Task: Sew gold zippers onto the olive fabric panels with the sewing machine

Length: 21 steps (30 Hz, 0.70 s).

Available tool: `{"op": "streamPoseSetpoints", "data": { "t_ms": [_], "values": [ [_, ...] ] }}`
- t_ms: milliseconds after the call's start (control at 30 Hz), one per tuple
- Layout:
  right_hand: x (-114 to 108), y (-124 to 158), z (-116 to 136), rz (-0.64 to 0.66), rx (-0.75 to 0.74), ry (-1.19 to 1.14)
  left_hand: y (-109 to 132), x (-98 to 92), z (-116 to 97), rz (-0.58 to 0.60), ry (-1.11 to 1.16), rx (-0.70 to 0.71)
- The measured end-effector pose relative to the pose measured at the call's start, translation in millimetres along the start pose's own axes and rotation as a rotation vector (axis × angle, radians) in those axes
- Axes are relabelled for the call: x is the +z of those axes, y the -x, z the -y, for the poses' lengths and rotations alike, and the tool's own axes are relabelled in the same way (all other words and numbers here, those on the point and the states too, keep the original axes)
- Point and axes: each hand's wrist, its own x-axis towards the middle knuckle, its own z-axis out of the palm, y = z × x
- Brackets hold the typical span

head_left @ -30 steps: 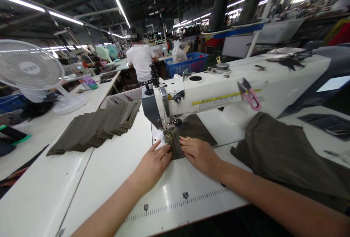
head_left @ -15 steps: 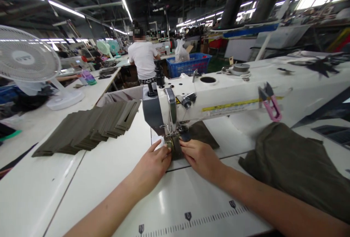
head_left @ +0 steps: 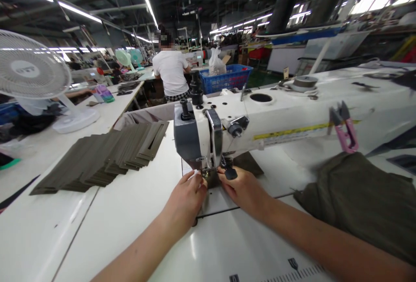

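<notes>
A white sewing machine (head_left: 279, 117) stands across the table in the head view. A small olive fabric piece (head_left: 212, 178) lies under its presser foot. My left hand (head_left: 186, 199) lies flat on the table with its fingertips pressing the left edge of that piece. My right hand (head_left: 245, 191) presses the piece from the right, fingers stretched toward the needle. A darker olive fabric (head_left: 248, 162) runs out behind the foot.
A fanned stack of olive fabric pieces (head_left: 104, 156) lies to the left. A heap of olive cloth (head_left: 360, 204) sits at the right. Pink thread snips (head_left: 344, 128) rest on the machine arm. A white fan (head_left: 32, 73) stands far left; a person in a white shirt (head_left: 170, 73) works behind.
The view has moved closer to the machine. The olive piece has fed further under the presser foot, and both hands have followed it forward toward the needle.
</notes>
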Motion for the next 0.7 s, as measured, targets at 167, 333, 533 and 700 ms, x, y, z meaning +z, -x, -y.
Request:
{"op": "streamPoseSetpoints", "data": {
  "t_ms": [167,333,533,700],
  "values": [
    [4.5,-3.4,-3.5,-0.017,0.0,0.029,-1.2,5.3,-0.8,-0.056,-0.001,-0.04],
    [6.2,-3.1,-5.9,0.007,0.003,0.04,-1.4,6.7,-1.8,-0.07,-0.008,-0.072],
    [7.9,-1.9,-7.6,0.03,0.013,0.038,0.3,7.0,-0.1,-0.091,0.024,-0.09],
    [8.8,-1.9,-8.3,0.049,0.023,0.045,0.9,8.9,1.7,-0.096,0.041,-0.092]
  ]
}}
